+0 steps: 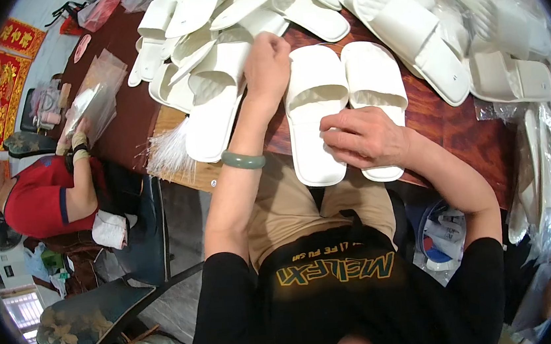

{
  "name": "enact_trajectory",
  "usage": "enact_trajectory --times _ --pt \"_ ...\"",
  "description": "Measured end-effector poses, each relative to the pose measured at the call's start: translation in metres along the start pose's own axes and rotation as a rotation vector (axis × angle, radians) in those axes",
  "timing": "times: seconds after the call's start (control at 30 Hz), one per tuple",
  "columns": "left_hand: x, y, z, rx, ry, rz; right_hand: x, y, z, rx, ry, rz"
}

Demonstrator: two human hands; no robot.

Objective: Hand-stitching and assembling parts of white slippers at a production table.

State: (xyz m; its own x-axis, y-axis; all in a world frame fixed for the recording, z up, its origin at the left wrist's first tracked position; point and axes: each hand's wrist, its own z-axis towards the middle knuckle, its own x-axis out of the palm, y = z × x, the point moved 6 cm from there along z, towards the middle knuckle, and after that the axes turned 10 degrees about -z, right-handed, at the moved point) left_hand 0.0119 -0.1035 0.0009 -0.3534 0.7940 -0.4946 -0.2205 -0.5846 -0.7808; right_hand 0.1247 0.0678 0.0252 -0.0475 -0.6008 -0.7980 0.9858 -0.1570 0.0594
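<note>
A pair of white slippers, a left one [316, 145] and a right one [375, 73], lies side by side on the table, heels jutting over its near edge. My right hand [366, 138] is over the pair with bent fingers, closed at the left slipper's inner edge. Beyond that slipper's strap on its left side, my left hand [268, 66] is closed, fingers curled together. Whatever its fingertips may hold is hidden. Right beside my left wrist, another white slipper [208, 132] slopes down from the pile. A bundle of thin white strands [171, 152] lies at the table edge.
Loose white slippers [193, 7] are heaped at the back, with more slippers on the right [433, 57], some in clear plastic [499, 11]. At left, a person in a red shirt [49, 197] handles clear bags [98, 89]. Chairs [97, 315] stand at lower left.
</note>
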Motion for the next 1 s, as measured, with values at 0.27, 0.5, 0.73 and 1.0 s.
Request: enact_trajectory --times 0.27,0.5,0.73,1.0 --pt "0.032 -0.040 0.018 -0.167 0.380 -0.708 -0.033 0.019 -0.004 0.295 -0.217 0.307" --pt "0.091 -0.051 0.015 -0.018 0.754 -0.508 -0.035 0.036 -0.044 0.770 -0.422 0.020" --pt "0.101 -0.043 0.012 -0.100 0.785 -0.570 -0.020 0.051 -0.069 0.984 -0.468 -0.150" --pt "0.098 -0.041 0.014 0.003 0.686 -0.431 -0.043 0.034 -0.092 1.085 -1.048 0.466"
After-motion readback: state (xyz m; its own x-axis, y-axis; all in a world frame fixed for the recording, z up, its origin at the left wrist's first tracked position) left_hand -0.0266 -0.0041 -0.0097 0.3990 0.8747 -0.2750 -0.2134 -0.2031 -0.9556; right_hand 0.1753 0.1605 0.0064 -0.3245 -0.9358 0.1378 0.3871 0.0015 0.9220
